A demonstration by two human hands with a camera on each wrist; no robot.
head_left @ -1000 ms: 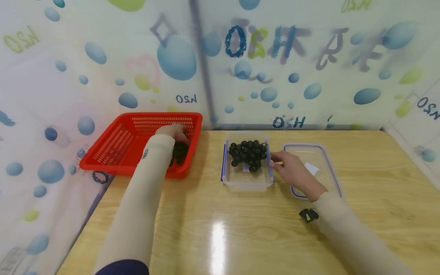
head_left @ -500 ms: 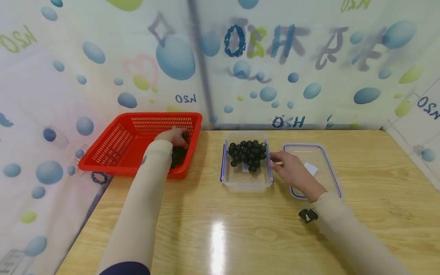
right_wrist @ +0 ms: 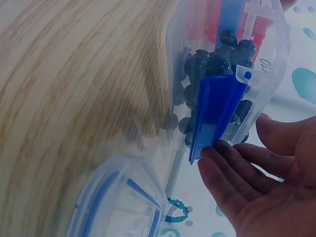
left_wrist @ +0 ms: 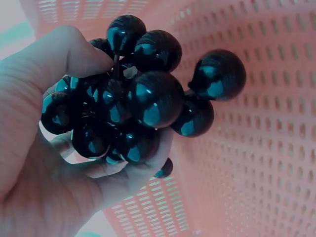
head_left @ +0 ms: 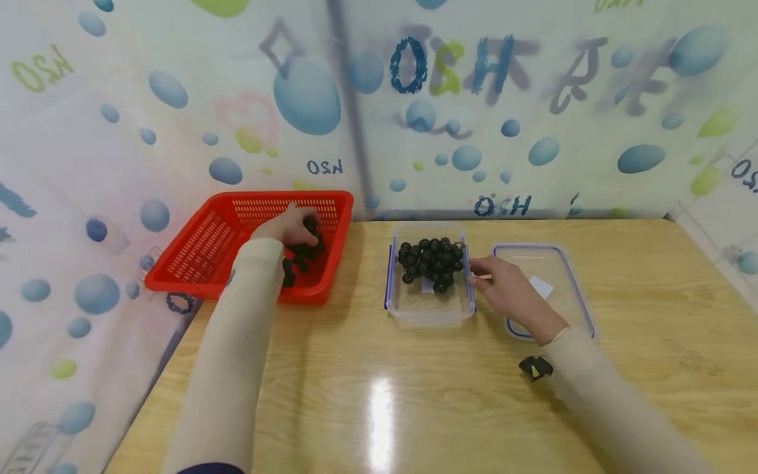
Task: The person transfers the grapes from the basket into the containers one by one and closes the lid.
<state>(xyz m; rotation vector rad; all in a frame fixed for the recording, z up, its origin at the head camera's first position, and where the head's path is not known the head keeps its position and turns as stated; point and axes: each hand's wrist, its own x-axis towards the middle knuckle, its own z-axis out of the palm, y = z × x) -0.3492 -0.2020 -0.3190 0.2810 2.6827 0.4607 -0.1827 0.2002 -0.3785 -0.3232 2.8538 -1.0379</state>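
Observation:
In the red basket [head_left: 198, 247], my left hand [head_left: 290, 225] grips a bunch of dark, shiny grapes [left_wrist: 153, 98]. The left wrist view has the thumb across the top of the bunch and fingers curled beneath it. Part of this bunch is covered by the hand. A second bunch of dark grapes [head_left: 435, 262] lies inside a clear plastic container [head_left: 429, 308]. My right hand [head_left: 509, 289] is at the container's right side. Its extended fingertips touch the blue hanging latch flap [right_wrist: 217, 108], and the thumb is near the container's rim.
A clear lid with a blue seal [head_left: 571, 289] lies on the wooden table [head_left: 331, 382], right of the container and partly behind my right hand. A white label [head_left: 541, 287] shows at the lid. Behind the table hangs a patterned cloth backdrop [head_left: 385, 145].
My left hand has shifted slightly left and up within the basket, and more of the gripped grapes show. The right hand stays at the container's side.

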